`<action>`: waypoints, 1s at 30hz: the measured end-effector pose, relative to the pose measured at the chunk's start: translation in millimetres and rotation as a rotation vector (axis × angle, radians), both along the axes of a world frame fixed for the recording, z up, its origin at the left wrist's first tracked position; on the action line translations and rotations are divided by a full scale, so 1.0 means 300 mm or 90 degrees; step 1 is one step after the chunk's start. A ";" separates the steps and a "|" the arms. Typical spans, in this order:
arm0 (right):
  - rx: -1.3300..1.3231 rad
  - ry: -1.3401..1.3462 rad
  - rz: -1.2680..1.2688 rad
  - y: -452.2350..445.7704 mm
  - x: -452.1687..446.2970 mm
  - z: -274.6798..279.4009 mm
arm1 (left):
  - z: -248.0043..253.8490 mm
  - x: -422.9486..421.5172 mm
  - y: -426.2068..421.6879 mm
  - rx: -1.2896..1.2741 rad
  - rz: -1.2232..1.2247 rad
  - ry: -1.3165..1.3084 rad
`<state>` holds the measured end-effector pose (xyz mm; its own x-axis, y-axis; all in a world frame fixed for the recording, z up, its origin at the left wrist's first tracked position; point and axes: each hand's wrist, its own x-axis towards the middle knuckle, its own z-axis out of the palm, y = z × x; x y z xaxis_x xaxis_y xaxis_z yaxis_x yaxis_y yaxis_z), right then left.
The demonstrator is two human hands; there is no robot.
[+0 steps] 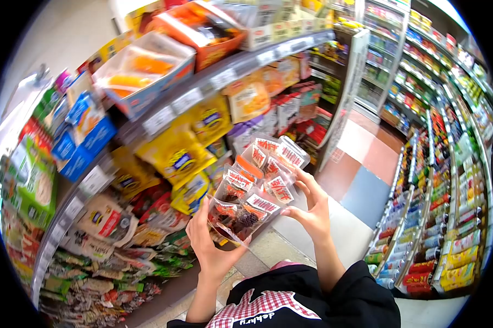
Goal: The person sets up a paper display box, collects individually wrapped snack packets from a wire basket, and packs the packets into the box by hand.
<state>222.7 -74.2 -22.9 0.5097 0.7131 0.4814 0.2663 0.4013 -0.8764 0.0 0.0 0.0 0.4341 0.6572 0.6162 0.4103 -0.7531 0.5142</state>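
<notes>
L+R hands (216, 250) (313, 212) pinching clr tub (234, 236) | inside: wrapped pcs (247, 218), red/wht lbls (263, 203) | shelf box (168, 90): orange pkts (150, 64)

- Upper shelf (205, 90), above-left of grip: holds orange box (218, 53), blue-sided open box (160, 90).
- Lower shelf (57, 232), farther left of grip: holds blue carton (88, 152), green pack (36, 183).
- Racks (450, 224), right of grip: hold packs (458, 268) in rows.
- Tiled floor (373, 194) below grip.
</notes>
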 end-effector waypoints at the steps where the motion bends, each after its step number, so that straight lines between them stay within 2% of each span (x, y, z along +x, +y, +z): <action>1: -0.010 0.009 -0.015 -0.009 -0.012 -0.001 | 0.001 -0.004 0.014 -0.004 -0.011 0.004; 2: -0.021 0.019 -0.029 -0.020 -0.026 -0.003 | 0.002 -0.008 0.025 -0.009 -0.023 0.009; 3: -0.041 -0.040 -0.054 -0.138 0.287 0.024 | -0.053 0.314 -0.062 -0.013 -0.047 -0.056; 5: -0.048 0.022 -0.090 -0.178 0.291 -0.021 | -0.041 0.351 -0.052 0.011 -0.086 -0.010; 18: -0.079 0.108 -0.419 -0.633 0.593 -0.087 | -0.147 0.975 -0.232 -0.021 -0.409 0.001; 26: -0.031 0.166 -0.545 -0.691 0.778 -0.146 | -0.211 1.316 -0.228 -0.060 -0.573 0.006; 30: -0.051 0.180 -0.579 -0.627 0.930 -0.157 | -0.251 1.516 -0.153 -0.158 -0.632 -0.013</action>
<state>501.6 -262.2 -70.0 0.9748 0.0113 0.2226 0.2210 0.0814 -0.9719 454.9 -45.9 -75.2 0.8429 0.1165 0.5253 -0.3513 -0.6202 0.7013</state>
